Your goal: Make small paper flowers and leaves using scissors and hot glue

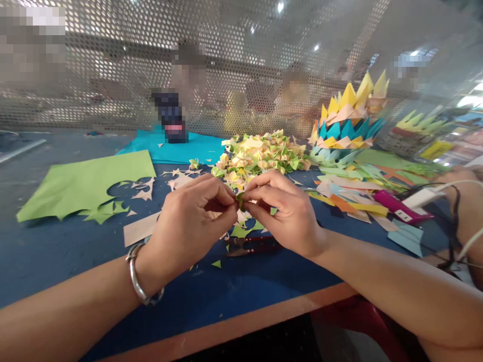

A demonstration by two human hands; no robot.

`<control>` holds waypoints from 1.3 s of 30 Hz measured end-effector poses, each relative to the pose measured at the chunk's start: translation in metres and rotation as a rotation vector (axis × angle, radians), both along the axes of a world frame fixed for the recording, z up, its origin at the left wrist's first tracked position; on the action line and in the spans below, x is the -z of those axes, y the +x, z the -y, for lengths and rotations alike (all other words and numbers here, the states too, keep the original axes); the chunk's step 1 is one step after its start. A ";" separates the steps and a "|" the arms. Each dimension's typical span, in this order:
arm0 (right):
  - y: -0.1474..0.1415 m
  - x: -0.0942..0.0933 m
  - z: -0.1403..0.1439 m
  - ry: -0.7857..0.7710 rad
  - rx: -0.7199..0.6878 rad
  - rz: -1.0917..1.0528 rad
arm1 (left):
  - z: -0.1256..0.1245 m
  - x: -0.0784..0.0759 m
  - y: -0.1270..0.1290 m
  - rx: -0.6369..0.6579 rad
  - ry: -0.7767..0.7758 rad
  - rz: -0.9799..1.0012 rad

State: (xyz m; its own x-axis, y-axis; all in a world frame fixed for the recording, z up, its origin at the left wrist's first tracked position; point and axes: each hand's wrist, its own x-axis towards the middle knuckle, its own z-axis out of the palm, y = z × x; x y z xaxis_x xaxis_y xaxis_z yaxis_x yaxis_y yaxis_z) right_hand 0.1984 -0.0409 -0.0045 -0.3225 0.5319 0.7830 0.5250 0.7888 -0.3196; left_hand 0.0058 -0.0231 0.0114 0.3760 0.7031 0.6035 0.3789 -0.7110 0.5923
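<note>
Between my fingertips is a small folded or rolled piece of green paper point(240, 199), mostly hidden by the fingers. My left hand point(199, 221) pinches it from the left, and my right hand point(285, 213) pinches it from the right. A pair of dark-handled thread snips point(252, 246) lies on the blue table just under the hands. Behind the fingers rises a pile of small curled paper flowers point(264, 153) in yellow, peach and green. Green paper scraps point(243, 230) and a pale pink paper strip point(141, 229) lie close to my hands.
A green sheet with cut-out edges point(90, 183) lies left, a blue sheet point(204, 146) behind it. A tiered folded-paper piece point(349, 120) stands back right, near paper strips point(350, 193) and a magenta power bank point(402, 206) with cables. A perforated screen point(132, 60) closes off the back.
</note>
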 end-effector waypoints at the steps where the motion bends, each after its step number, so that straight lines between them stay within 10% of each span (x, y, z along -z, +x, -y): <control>1: 0.000 0.001 -0.001 0.003 -0.003 0.007 | -0.001 0.000 0.000 -0.009 0.000 -0.009; 21: 0.010 -0.002 -0.011 -0.122 -0.027 0.071 | -0.014 0.007 0.000 -0.065 -0.055 -0.090; 29: 0.061 -0.024 -0.009 -0.330 0.395 0.275 | -0.033 0.004 -0.016 -0.170 -0.148 -0.044; 39: 0.103 -0.001 0.002 -0.704 0.729 0.409 | -0.040 0.011 -0.017 -0.150 -0.219 -0.030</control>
